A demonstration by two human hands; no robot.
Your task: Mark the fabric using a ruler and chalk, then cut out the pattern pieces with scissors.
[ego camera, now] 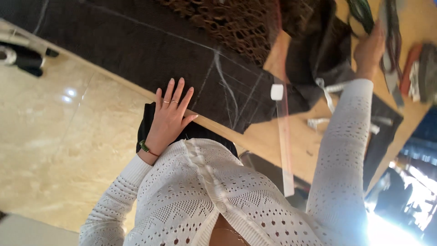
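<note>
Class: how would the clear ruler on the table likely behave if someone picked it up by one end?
The ruler looks long, thin and flat, so probably light, perhaps flexing slightly. Its end overhangs the table edge, so a nudge might tip it off. Its smooth plastic probably slides easily on the dark cloth.

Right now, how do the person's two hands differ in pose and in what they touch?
The left hand lies flat with fingers spread on the dark fabric at the table edge; the right hand is stretched far across the wooden table among the tools. The left hand shows rings and a green bracelet; none are visible on the right hand. Whether the right hand grips anything is unclear. Both arms wear white knitted sleeves.
</note>
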